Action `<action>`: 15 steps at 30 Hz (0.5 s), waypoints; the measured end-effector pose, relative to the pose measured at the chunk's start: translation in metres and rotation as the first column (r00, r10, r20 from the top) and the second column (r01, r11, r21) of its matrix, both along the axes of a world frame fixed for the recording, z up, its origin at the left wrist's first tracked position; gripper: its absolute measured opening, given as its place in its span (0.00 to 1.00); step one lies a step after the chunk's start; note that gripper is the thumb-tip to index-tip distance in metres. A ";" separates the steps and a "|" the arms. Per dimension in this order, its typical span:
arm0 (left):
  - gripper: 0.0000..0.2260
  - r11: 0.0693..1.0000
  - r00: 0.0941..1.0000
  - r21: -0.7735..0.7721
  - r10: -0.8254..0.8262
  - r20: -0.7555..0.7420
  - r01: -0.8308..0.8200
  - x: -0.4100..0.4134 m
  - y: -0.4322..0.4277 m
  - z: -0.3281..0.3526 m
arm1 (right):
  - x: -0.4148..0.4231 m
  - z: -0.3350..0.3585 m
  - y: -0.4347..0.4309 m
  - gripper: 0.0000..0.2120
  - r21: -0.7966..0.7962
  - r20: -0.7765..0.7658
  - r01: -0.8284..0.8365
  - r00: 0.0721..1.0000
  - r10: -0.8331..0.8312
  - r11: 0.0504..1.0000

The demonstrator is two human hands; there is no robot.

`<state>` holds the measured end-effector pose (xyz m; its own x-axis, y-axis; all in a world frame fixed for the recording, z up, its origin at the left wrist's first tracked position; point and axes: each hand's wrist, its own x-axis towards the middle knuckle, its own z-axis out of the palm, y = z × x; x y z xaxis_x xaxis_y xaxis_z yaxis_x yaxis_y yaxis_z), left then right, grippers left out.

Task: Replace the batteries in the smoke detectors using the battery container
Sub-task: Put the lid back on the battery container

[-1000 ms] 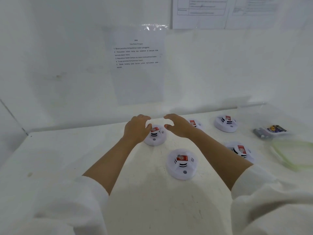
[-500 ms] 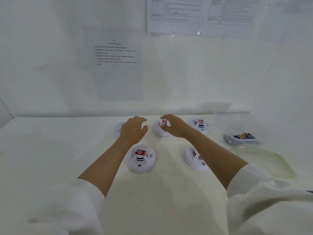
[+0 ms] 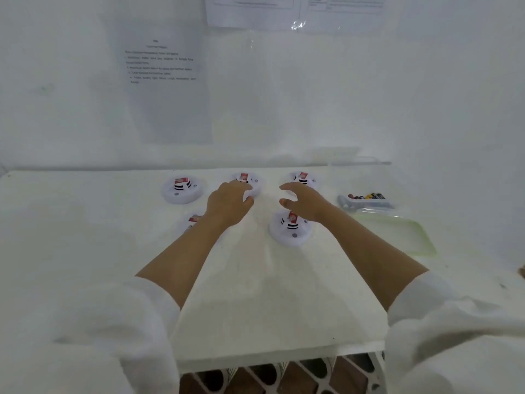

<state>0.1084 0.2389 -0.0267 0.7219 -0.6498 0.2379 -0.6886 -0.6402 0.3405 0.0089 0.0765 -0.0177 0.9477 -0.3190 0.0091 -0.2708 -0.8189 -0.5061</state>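
Observation:
Several round white smoke detectors with red labels lie on the white table [image 3: 85, 251]. The back row holds a left detector [image 3: 183, 189], a middle detector [image 3: 250, 180] and a right detector [image 3: 302, 179]. A near right detector [image 3: 291, 228] lies in front, and a near left detector [image 3: 193, 220] is mostly hidden by my left forearm. My left hand [image 3: 228, 204] hovers with fingers curled over the front of the middle detector, holding nothing. My right hand [image 3: 305, 201] is open, just beyond the near right detector. A clear battery container [image 3: 366, 201] with batteries sits at the right.
A pale green lid [image 3: 397, 231] lies in front of the battery container. Printed sheets hang on the white wall behind, including an instruction sheet [image 3: 162, 64]. The table's front edge is close to me, with a patterned floor below.
The view has shifted, so the detectors sit differently in frame. My right hand has let go of the back middle detector and drawn back and to the right; my left hand now reaches toward that detector.

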 end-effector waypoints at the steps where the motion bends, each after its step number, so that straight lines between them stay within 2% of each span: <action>1: 0.17 1.000 1.000 -0.001 -0.008 -0.001 0.008 -0.008 -0.004 0.000 | -0.008 -0.002 -0.004 0.22 -0.002 0.002 0.006 1.000 -0.006 1.000; 9: 0.16 0.998 0.998 -0.016 -0.054 -0.023 0.054 -0.078 -0.054 -0.001 | -0.081 -0.005 -0.061 0.20 0.009 0.035 0.010 0.999 -0.011 1.000; 15: 0.15 0.999 0.997 -0.030 -0.044 -0.059 0.042 -0.134 -0.100 -0.010 | -0.139 -0.008 -0.116 0.20 0.010 -0.013 -0.007 1.000 0.007 1.000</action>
